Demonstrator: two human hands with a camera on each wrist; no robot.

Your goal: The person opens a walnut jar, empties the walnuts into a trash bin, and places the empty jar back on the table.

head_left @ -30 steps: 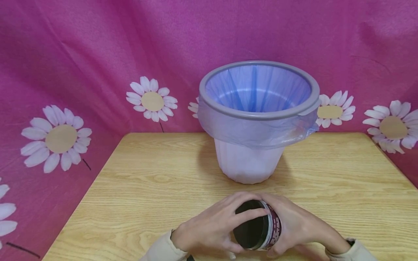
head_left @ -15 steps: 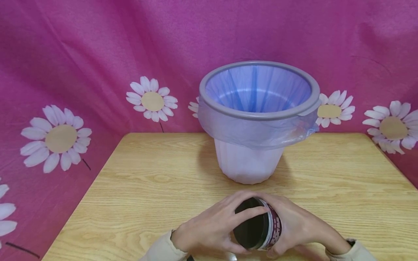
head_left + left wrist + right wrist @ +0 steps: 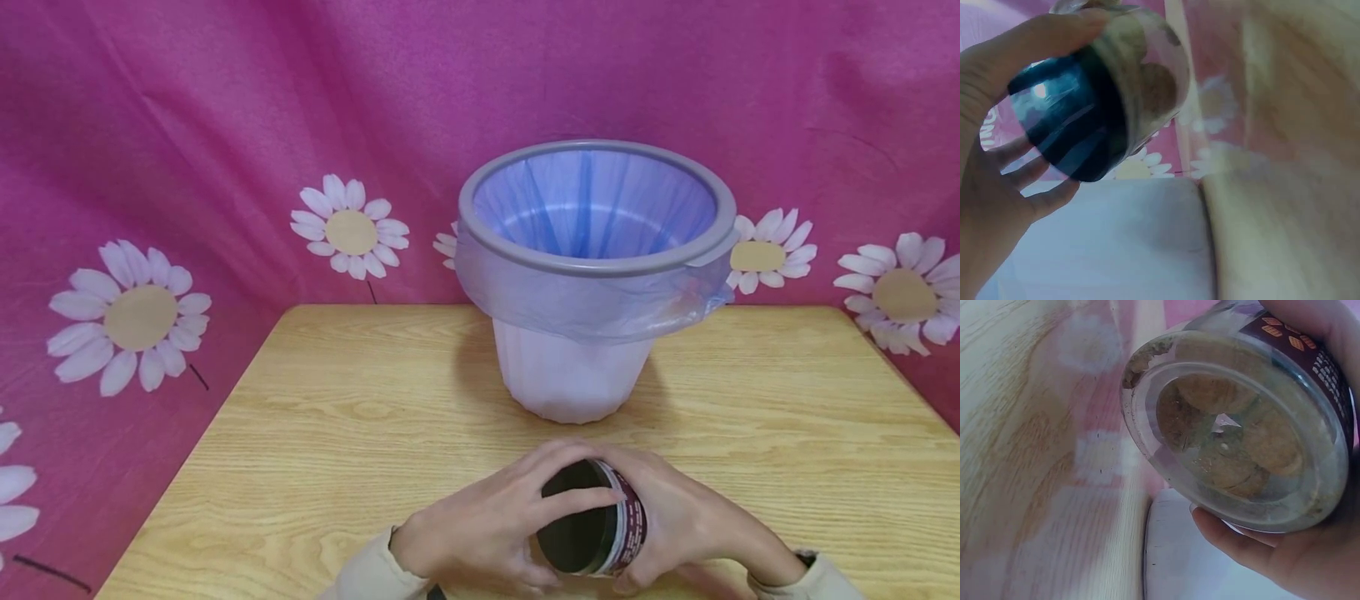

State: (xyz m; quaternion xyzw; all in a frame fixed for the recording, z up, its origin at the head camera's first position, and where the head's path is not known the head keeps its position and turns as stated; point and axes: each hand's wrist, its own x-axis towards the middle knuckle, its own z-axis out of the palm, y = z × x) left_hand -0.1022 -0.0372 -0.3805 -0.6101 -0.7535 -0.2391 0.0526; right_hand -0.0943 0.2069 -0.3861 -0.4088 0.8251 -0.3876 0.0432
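Note:
A clear plastic jar [image 3: 632,525] with a maroon printed label lies tilted between both hands, at the near side of the table. Its dark lid [image 3: 573,537] faces left. The left hand [image 3: 487,517] grips the lid, one finger stretched across its top and the others around its rim. The right hand [image 3: 678,517] holds the jar's body from the other side. Through the clear base in the right wrist view, round brown cookies [image 3: 1229,444] show inside. The left wrist view has the glossy lid [image 3: 1066,119] between thumb and fingers.
Beyond the hands stands a white waste bin [image 3: 573,375] with a grey rim ring [image 3: 596,265] and a bluish bag liner [image 3: 592,304] folded over it. Wood-grain table [image 3: 337,400] surrounds it. A pink curtain [image 3: 225,125] with daisies hangs behind.
The left hand's finger has shifted slightly over the lid toward the label side, and the lower fingers have moved a little. The right hand and the bin look unchanged.

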